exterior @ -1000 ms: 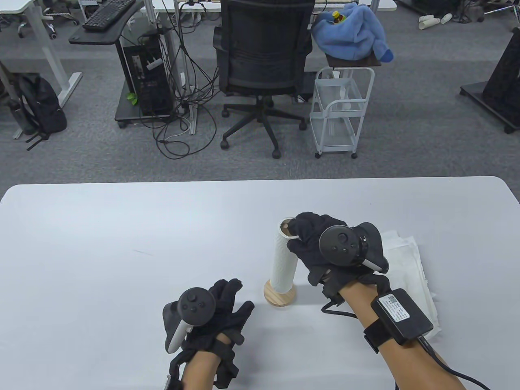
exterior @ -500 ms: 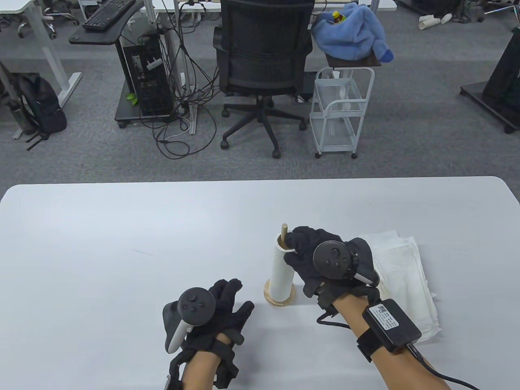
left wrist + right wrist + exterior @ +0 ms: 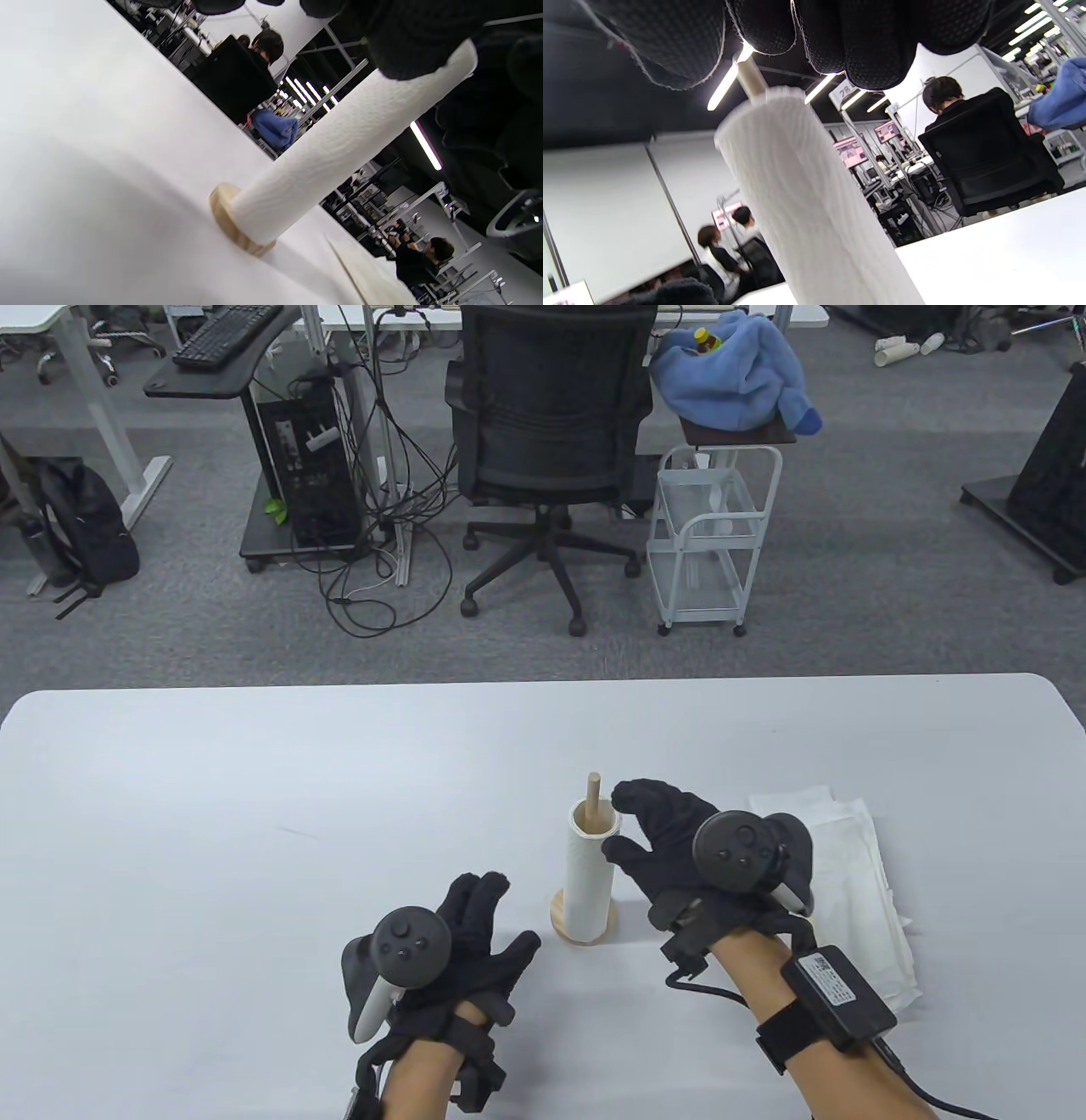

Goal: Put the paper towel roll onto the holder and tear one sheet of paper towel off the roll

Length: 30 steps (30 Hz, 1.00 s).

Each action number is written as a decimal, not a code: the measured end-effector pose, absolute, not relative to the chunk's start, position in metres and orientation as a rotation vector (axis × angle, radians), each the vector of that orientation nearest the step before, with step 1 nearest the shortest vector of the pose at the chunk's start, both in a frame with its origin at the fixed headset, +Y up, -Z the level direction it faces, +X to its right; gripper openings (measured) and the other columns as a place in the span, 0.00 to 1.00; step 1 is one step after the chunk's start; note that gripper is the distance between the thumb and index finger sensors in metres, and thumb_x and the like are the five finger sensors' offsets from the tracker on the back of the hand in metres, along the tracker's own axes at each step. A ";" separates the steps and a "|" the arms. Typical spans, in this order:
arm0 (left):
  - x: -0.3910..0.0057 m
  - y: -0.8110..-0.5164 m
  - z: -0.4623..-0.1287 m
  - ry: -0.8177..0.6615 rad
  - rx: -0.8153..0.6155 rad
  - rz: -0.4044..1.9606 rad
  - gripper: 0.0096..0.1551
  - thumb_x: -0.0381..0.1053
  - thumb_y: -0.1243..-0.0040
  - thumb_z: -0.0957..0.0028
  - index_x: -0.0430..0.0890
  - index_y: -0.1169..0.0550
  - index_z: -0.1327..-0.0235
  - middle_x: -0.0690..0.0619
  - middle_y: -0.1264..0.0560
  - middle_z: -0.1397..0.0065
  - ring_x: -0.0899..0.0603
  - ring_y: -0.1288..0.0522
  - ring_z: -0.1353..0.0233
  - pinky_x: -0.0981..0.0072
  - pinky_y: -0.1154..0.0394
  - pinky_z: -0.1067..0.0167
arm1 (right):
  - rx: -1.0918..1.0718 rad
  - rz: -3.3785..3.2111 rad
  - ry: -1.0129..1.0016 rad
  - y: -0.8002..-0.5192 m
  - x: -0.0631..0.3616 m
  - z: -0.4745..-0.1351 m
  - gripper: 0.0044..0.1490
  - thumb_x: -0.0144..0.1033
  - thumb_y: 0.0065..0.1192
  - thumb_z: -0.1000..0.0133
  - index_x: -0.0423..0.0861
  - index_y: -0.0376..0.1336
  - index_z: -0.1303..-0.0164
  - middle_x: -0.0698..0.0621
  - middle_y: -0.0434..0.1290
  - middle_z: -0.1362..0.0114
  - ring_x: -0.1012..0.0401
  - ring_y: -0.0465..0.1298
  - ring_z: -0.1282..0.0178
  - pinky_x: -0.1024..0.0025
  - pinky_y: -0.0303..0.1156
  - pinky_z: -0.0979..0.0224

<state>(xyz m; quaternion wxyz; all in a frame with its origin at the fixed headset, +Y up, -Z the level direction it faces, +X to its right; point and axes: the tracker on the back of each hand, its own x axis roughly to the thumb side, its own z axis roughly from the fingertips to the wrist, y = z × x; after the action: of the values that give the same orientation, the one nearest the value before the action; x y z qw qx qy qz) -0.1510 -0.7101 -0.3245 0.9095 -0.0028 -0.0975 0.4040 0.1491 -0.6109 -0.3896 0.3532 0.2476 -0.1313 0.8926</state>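
The roll [image 3: 590,869] stands upright on the holder [image 3: 562,918], seated down on the round wooden base, with the peg [image 3: 591,796] poking out of the core at the top. It sits near the middle of the tabletop [image 3: 254,814], between the two hands. So the mounting looks done, and the step in hand appears to be tearing off one sheet.

The right hand [image 3: 679,848] hovers just right of the roll's top, its grip apart: fingers spread and loosely bent toward the rim, holding nothing. Whether a fingertip brushes the paper cannot be told. The left hand [image 3: 458,950] rests on the tabletop near and to the left of the base, fingers straight and relaxed, also empty.

To tear well, one hand should probably steady the roll from above or press the base down, since the holder looks light and could tip or slide under a sideways pull. The other hand needs the loose edge of the outer sheet; no loose edge shows in any view, so it may have to turn the roll to find it. A pinch near the perforation and a short, sharp pull across it should free one sheet, whereas a slow pull risks unspooling several.

A stack of folded white cloths [image 3: 848,882] lies to the right, behind the right hand.
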 end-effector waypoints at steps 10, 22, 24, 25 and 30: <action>-0.092 -0.635 -0.319 -0.334 0.332 0.498 0.52 0.62 0.32 0.52 0.60 0.51 0.23 0.56 0.56 0.18 0.38 0.50 0.15 0.38 0.44 0.21 | 0.628 2.277 -0.021 -0.638 0.170 -0.412 0.53 0.64 0.67 0.52 0.49 0.53 0.23 0.36 0.62 0.23 0.40 0.71 0.33 0.43 0.63 0.32; -0.060 -0.652 -0.351 -0.365 0.302 0.320 0.50 0.58 0.31 0.52 0.63 0.50 0.25 0.60 0.56 0.18 0.42 0.50 0.14 0.42 0.42 0.21 | 0.679 2.228 -0.134 -0.650 0.134 -0.428 0.45 0.59 0.65 0.49 0.46 0.58 0.28 0.37 0.59 0.21 0.40 0.69 0.31 0.42 0.62 0.30; -0.061 -0.654 -0.352 -0.357 0.317 0.354 0.49 0.57 0.31 0.51 0.62 0.50 0.26 0.60 0.56 0.19 0.42 0.50 0.15 0.44 0.42 0.20 | 0.706 2.217 -0.152 -0.651 0.134 -0.428 0.42 0.55 0.64 0.48 0.45 0.59 0.28 0.38 0.60 0.22 0.41 0.69 0.31 0.43 0.62 0.30; -0.062 -0.655 -0.353 -0.349 0.319 0.373 0.49 0.57 0.32 0.51 0.63 0.50 0.26 0.60 0.56 0.19 0.42 0.50 0.15 0.45 0.43 0.20 | 0.722 2.211 -0.162 -0.651 0.134 -0.429 0.40 0.53 0.63 0.48 0.45 0.59 0.29 0.38 0.61 0.22 0.41 0.69 0.32 0.43 0.62 0.30; -0.058 -0.661 -0.356 -0.338 0.349 0.436 0.46 0.55 0.33 0.50 0.63 0.50 0.29 0.61 0.57 0.20 0.42 0.50 0.15 0.47 0.43 0.20 | 0.737 2.172 -0.282 -0.655 0.139 -0.433 0.26 0.41 0.60 0.46 0.48 0.66 0.38 0.41 0.67 0.27 0.42 0.73 0.36 0.43 0.63 0.32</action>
<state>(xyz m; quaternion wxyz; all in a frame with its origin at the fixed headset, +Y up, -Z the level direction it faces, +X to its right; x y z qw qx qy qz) -0.0576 -0.6609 -0.3558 0.9472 0.1714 -0.1661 0.2142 0.1391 -0.6547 -0.4327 0.4034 0.2916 -0.1117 0.8601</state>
